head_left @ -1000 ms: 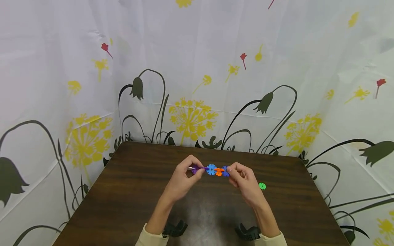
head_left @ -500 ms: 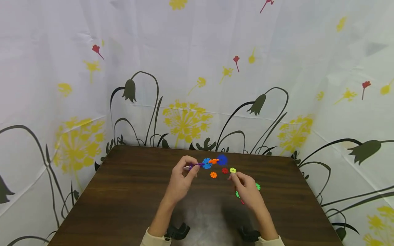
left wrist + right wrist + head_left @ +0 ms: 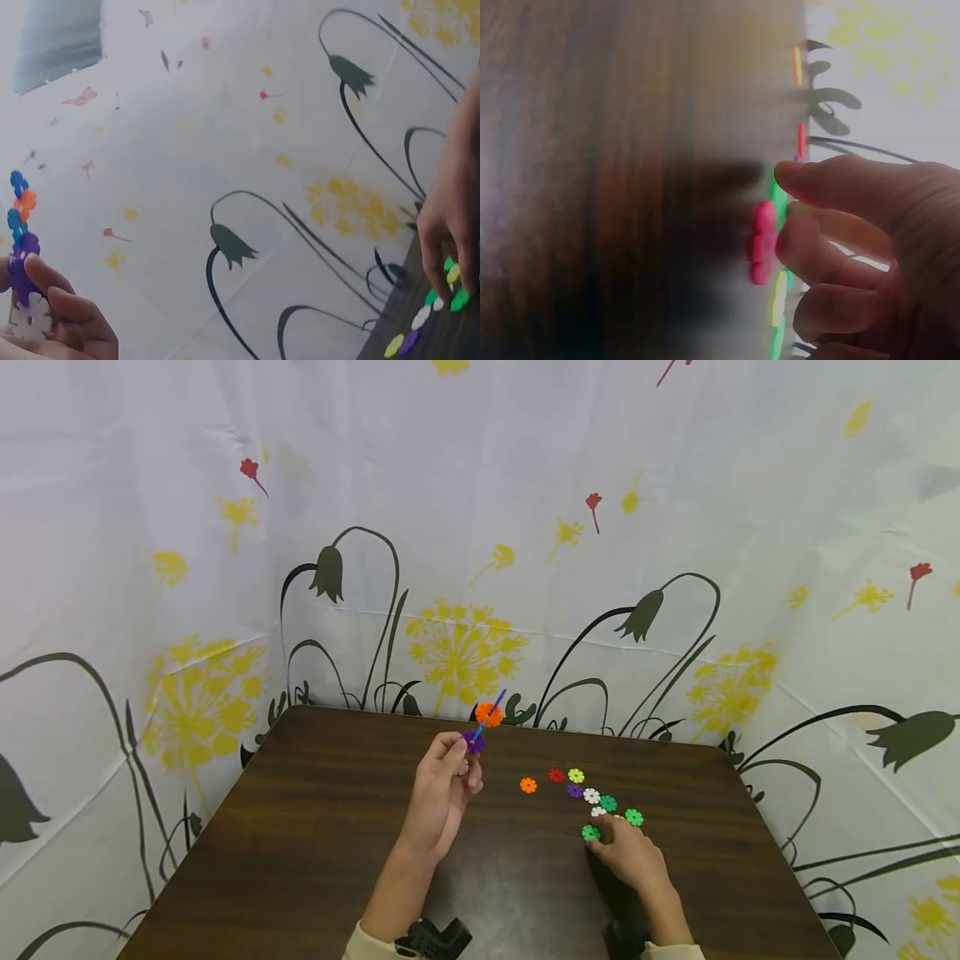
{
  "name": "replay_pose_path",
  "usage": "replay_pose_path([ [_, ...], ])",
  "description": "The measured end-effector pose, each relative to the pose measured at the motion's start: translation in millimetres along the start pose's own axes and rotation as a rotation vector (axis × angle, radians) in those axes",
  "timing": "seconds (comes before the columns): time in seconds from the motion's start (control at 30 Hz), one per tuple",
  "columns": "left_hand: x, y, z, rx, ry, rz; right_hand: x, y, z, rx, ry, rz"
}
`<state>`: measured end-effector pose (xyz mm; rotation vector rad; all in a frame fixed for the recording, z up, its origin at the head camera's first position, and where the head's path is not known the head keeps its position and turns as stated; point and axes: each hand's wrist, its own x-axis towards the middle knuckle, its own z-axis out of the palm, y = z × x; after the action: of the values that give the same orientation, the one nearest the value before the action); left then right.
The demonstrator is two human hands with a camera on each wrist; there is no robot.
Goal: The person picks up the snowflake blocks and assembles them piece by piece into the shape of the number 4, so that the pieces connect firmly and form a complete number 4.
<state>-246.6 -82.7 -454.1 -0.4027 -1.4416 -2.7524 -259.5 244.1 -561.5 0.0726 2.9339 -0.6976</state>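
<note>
Head view, left hand [image 3: 442, 789]: thumb and fingers pinch the lower end of a disc chain [image 3: 26, 251], which rises from the grip, lifted off the table [image 3: 337, 827].
Chain order, grip outward: white link [image 3: 31, 319], purple link [image 3: 474, 743], light blue link [image 3: 15, 225], orange link [image 3: 489, 716], dark blue link [image 3: 19, 183] at the free tip.
Reason for grip: holding one end probably leaves the rest exposed and spares the upper joints from pressure.
Link faces: from the head, orange and purple show broadside, the blues edge-on (suggests slots locked crosswise; joints too small to verify).
Right hand [image 3: 628, 856]: well apart from the left, low over loose pieces, thumb and forefinger parted; nothing plainly held, contact cannot be told.
Nearest the right hand: green disc [image 3: 590, 832] by the thumb, small white disc [image 3: 598, 812] just beyond the fingertips, pink disc [image 3: 762, 244] by the forefinger in the wrist view.
Beyond the right hand: red disc [image 3: 556, 776] and yellow disc [image 3: 576, 776], side by side.
Between the hands, farther out: orange disc [image 3: 528, 785], alone.
Reason for spread: discs lying flat and loosely grouped presumably stay easy to single out within right-hand reach.
</note>
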Motion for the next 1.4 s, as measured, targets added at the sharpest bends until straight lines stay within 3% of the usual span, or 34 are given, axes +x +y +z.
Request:
replay_pose_path([
  [0.13, 1.9, -0.6, -0.3, -0.084, 0.03, -0.025, 2.8, 2.7, 2.6, 0.024, 0.008, 0.017],
  [0.4, 2.4, -3.3, -2.0, -0.079, 0.036, -0.027, 10.6, 7.8, 6.4, 0.139, -0.019, 0.026],
  [0.53, 4.3, -3.6, 0.6, 0.023, 0.034, -0.017, 12.0, 6.9, 3.6, 0.226, -0.03, 0.015],
  [0.67, 3.1, -4.9, 4.2, 0.224, 0.046, 0.038, 11.5, 2.4, 2.9, 0.305, -0.014, -0.03],
  [0.8, -0.8, -6.6, 7.6, 0.398, 0.062, 0.128, 10.6, -5.9, 0.9, 0.406, 0.019, -0.11],
  [0.93, -1.8, -7.9, 11.7, 0.508, 0.052, 0.194, 6.8, -20.5, -13.3, 0.513, 0.128, -0.216],
  [1.13, -5.3, -7.5, 16.9, 0.578, 0.02, 0.236, -7.7, -53.3, -52.2, 0.734, 0.259, -0.424],
  [1.4, -10.6, -1.1, 17.3, 0.671, 0.021, 0.244, -31.9, -96.1, -96.1, 0.813, 0.348, -0.713],
])
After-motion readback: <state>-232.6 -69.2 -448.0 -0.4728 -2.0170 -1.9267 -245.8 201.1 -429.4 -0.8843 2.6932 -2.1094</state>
